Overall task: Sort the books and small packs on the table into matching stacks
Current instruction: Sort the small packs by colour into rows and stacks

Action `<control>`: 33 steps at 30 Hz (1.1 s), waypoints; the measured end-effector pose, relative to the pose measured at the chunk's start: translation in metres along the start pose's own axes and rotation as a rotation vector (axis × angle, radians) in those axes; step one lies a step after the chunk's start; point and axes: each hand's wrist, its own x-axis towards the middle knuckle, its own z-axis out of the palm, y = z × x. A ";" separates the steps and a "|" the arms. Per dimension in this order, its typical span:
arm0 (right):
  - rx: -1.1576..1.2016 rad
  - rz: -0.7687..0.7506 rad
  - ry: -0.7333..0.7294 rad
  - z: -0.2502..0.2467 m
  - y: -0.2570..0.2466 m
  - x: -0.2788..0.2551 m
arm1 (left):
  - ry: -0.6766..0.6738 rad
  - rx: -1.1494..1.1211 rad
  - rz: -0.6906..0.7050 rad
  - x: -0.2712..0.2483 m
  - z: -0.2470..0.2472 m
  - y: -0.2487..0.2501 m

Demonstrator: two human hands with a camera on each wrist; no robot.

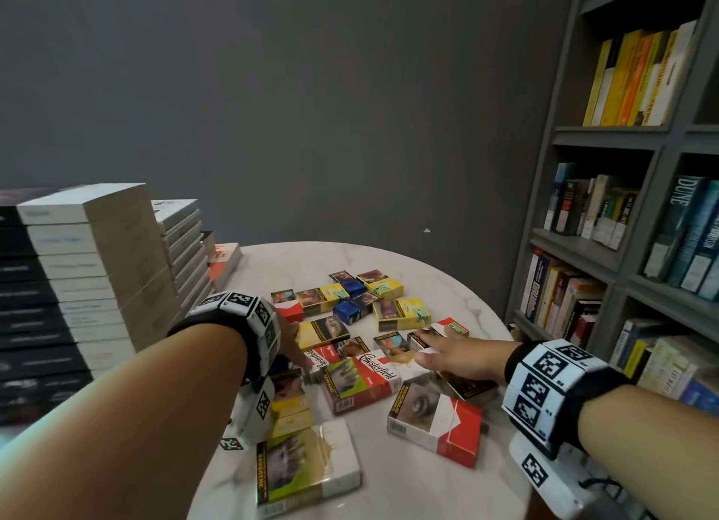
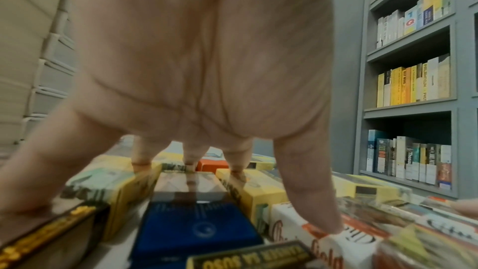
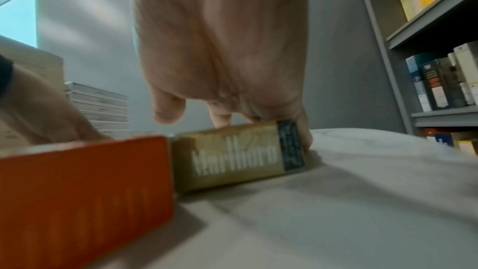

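Many small cigarette packs lie scattered on the round marble table (image 1: 408,488). My left hand (image 1: 290,338) is spread over them, fingers straight. In the left wrist view its thumb presses a white Chesterfield pack (image 2: 323,238) and the other fingertips touch yellow packs (image 2: 261,189) around a blue pack (image 2: 196,228). My right hand (image 1: 451,350) lies flat farther right. In the right wrist view its fingers (image 3: 302,128) rest on the far side of a gold Marlboro pack (image 3: 232,154), thumb hanging free, beside a red pack (image 3: 82,181).
Tall stacks of books (image 1: 97,270) stand at the table's left edge. A grey bookshelf (image 1: 622,208) full of books fills the right side. Yellow and blue packs (image 1: 400,313) lie farther back, and larger red and white packs (image 1: 435,422) lie near me.
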 end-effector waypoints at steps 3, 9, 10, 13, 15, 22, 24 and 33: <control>0.028 -0.026 -0.004 0.013 -0.009 -0.012 | -0.024 0.028 0.027 -0.013 0.001 0.006; 0.127 -0.069 0.030 0.049 -0.031 -0.045 | -0.016 -0.034 0.033 -0.035 0.023 -0.008; 0.133 -0.071 0.036 0.054 -0.035 -0.050 | -0.019 -0.047 0.028 -0.037 0.026 -0.009; 0.118 -0.062 0.062 0.067 -0.044 -0.064 | -0.028 -0.060 -0.002 -0.046 0.033 -0.010; 0.108 -0.056 0.062 0.072 -0.047 -0.071 | -0.015 -0.009 0.024 -0.058 0.034 -0.010; 0.206 -0.130 -0.044 0.057 -0.042 -0.084 | -0.052 -0.107 0.085 -0.059 0.027 -0.024; 0.283 -0.118 -0.109 0.044 -0.039 -0.088 | -0.075 -0.259 0.095 -0.059 0.016 -0.032; 0.143 -0.058 0.159 -0.044 -0.039 -0.061 | 0.069 -0.358 0.101 -0.041 -0.040 -0.037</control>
